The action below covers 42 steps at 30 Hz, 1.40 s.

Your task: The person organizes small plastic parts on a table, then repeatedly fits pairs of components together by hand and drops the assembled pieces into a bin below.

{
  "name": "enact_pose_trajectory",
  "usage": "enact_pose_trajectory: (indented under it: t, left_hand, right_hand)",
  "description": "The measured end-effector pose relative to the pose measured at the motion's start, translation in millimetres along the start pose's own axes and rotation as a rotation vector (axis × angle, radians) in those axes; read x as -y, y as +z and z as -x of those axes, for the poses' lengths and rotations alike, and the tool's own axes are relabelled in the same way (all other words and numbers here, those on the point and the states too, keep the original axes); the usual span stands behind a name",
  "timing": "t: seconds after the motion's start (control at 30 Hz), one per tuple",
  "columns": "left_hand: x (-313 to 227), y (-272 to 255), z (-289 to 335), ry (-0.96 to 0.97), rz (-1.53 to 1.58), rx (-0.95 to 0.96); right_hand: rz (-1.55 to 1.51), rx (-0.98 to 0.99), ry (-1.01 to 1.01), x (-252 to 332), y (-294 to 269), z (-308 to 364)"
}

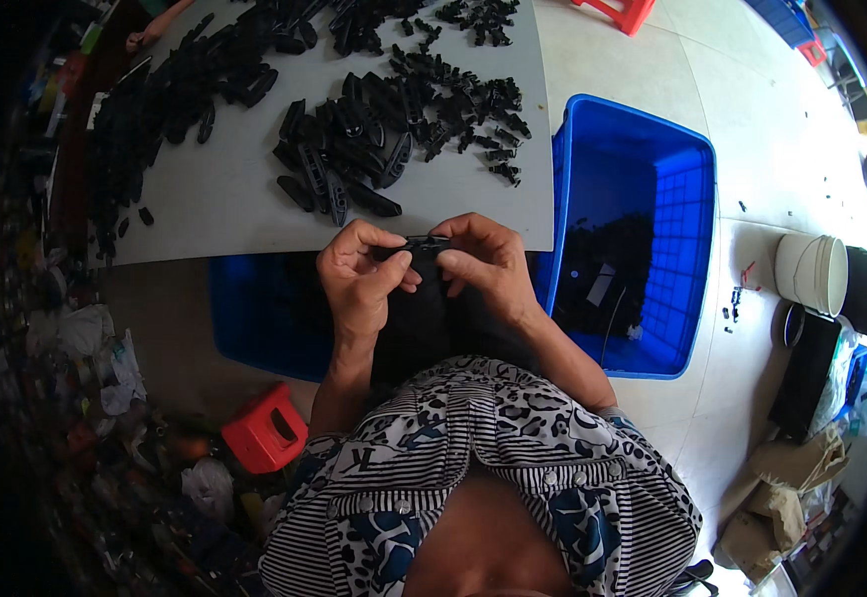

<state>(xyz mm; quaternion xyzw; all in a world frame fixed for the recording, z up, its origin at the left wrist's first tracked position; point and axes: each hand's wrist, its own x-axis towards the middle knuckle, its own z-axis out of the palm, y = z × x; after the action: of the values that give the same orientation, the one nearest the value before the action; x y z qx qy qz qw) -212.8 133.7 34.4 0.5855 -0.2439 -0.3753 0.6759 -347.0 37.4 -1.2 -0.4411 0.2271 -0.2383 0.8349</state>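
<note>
Just off the table's near edge, my left hand (362, 271) and my right hand (486, 261) pinch a small, long black plastic part (424, 245) between thumbs and fingers, one hand at each end. My fingers cover much of it, so its exact kind does not show. Beyond my hands, a pile of long, boat-shaped black plastic pieces (354, 136) lies on the grey table (224, 214). To the right of that pile are many small black clip-like parts (473, 99). More black pieces (180, 95) are heaped along the table's left side.
A large blue bin (687, 209) stands right of the table with dark contents; another blue bin (254, 328) is partly under the table. A red stool (269, 428) stands at lower left. At far right is a white bucket (810, 274). Another person's hand (138, 40) shows at upper left.
</note>
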Motion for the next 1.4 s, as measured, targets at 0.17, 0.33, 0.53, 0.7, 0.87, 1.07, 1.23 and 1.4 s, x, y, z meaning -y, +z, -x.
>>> enact_pose_trajectory:
  t: [0.17,0.33,0.53,0.7,0.87,1.07,1.23,1.4]
  left_hand:
    - [0,5,2,0.051,-0.109,-0.004]
    - [5,1,2,0.094,-0.153,0.001]
    - [4,-4,3,0.067,-0.124,-0.029]
    - [-1,-6,1,0.055,-0.066,-0.039]
    - [-3,-6,3,0.063,-0.106,-0.049]
    - [-3,-26,6,0.05,-0.155,-0.073]
    - [0,-94,20,-0.15,-0.484,-0.111]
    - [0,-94,13,0.122,-1.085,-0.306]
  right_hand:
    - [0.157,-0.061,-0.027,-3,2,-5]
    - [0.375,-0.12,-0.2,-17,1,-6]
    - [0.091,-0.073,-0.01,-21,7,-9]
    - [-0.362,0.076,0.044,-24,-5,-13]
    - [-0.364,0.081,0.042,-27,-4,-11]
    - [-0.255,0.067,0.038,-16,-8,-5]
    - [0.502,-0.383,-0.294,4,-41,-2]
    - [0.995,-0.583,-0.462,19,-49,-22]
